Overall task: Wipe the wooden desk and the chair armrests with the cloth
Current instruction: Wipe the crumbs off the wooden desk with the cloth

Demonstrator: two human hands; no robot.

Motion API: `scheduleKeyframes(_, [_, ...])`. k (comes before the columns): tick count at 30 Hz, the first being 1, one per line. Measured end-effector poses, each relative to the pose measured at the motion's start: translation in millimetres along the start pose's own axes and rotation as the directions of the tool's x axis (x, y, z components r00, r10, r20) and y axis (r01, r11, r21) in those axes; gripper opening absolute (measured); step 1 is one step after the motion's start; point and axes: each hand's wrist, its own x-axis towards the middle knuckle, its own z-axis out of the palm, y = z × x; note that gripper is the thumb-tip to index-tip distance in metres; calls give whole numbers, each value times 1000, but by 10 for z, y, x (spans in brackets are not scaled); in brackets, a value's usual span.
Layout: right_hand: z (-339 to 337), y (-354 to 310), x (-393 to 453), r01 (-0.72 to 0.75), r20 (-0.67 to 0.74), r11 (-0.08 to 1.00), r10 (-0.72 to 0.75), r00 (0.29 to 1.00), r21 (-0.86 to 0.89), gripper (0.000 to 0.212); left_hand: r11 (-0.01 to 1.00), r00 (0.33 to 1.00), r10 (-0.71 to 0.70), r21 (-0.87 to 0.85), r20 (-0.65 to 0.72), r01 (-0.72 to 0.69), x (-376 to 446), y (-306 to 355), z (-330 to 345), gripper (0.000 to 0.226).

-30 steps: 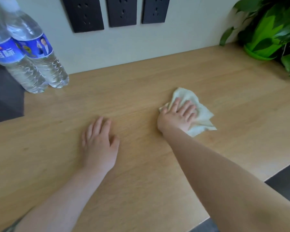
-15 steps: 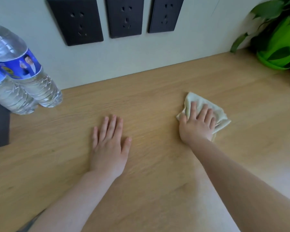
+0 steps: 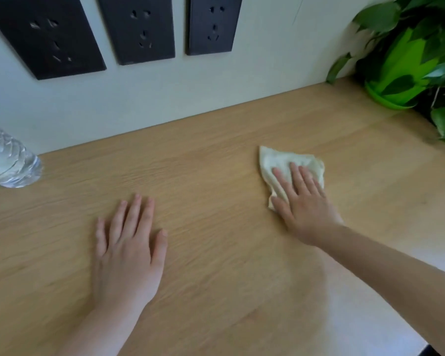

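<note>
The wooden desk (image 3: pixel 216 163) fills most of the head view. A crumpled pale cloth (image 3: pixel 283 160) lies on it right of centre, and my right hand (image 3: pixel 303 204) presses flat on the cloth's near half with fingers spread. My left hand (image 3: pixel 129 240) rests palm down on the bare wood to the left, fingers apart and holding nothing. No chair armrest is in view.
A clear water bottle (image 3: pixel 5 160) stands at the far left edge. A potted plant in a green pot (image 3: pixel 401 73) fills the back right corner. Three black wall sockets (image 3: pixel 139 29) sit on the pale wall behind the desk.
My right hand has slid the cloth to the right and farther back across the desk. The view has moved closer and rightwards, so the bottles have slipped mostly out of frame.
</note>
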Motion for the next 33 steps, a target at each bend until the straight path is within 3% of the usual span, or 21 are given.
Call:
scheduleKeyframes(2, [-99,50,557,-328,4,940,329,944,93,62,1000,1000,-10,25,4,9,4,27,-2,65])
scheduleKeyframes(4, [-264,-187,1140,-588,77,780,586,806,214,62,999,1000,-9,38,9,9,5,46,-2,64])
scheduleKeyframes(5, [-332,-384,1363,-644,115,720,639,761,258,62,999,1000,-12,43,10,11,4,44,-4,64])
scheduleKeyframes(6, [-349,-607,1519,-632,108,722,631,769,282,62,999,1000,-16,47,11,16,5,44,-6,64])
scheduleKeyframes(8, [-268,-1074,1575,-446,7,855,461,888,266,62,999,1000,-16,52,13,16,14,39,-5,64])
scheduleKeyframes(10, [-149,-1405,1242,-170,-68,963,188,980,209,61,998,1000,-9,56,16,8,15,27,-3,64])
scheduleKeyframes(11, [-90,-1460,975,-20,-106,986,37,994,165,61,999,1000,-6,53,12,5,19,24,-2,64])
scheduleKeyframes(13, [5,-1342,329,278,-112,956,-267,957,94,60,999,1000,2,55,11,-3,14,16,0,63])
scheduleKeyframes(15, [100,-923,-191,404,-77,913,-399,914,59,59,998,1000,4,56,12,-5,6,-1,1,63])
scheduleKeyframes(17, [141,-291,-419,243,-107,969,-238,965,36,60,998,1000,9,59,19,-10,15,-16,10,62])
scheduleKeyframes(19, [94,310,-366,-130,-100,990,136,986,63,64,998,1000,8,69,18,-10,28,-5,19,62])
scheduleKeyframes(20, [73,522,-238,-313,-84,944,322,943,106,66,997,1000,8,76,20,-9,35,-6,21,63])
scheduleKeyframes(22, [-16,666,133,-605,-23,767,623,782,211,63,996,999,7,92,35,-10,37,-18,31,64])
scheduleKeyframes(24, [-114,483,466,-744,82,596,761,643,301,59,995,1000,8,101,22,-10,37,-40,40,64])
scheduleKeyframes(25, [-134,363,524,-751,104,575,767,633,324,58,995,1000,9,100,20,-11,33,-45,45,64])
scheduleKeyframes(27, [-65,152,362,-614,51,715,637,769,335,58,997,1000,7,81,27,-9,36,-51,53,63])
scheduleKeyframes(29, [100,-82,-250,-305,-77,915,335,939,266,58,999,1000,-6,48,29,5,48,-74,76,63])
scheduleKeyframes(31, [285,-194,-1059,-40,-133,981,66,989,190,57,1000,999,-17,17,38,16,75,-108,85,64])
scheduleKeyframes(33, [382,75,-1588,-9,-86,989,22,996,151,56,999,998,-26,-17,56,27,130,-80,66,70])
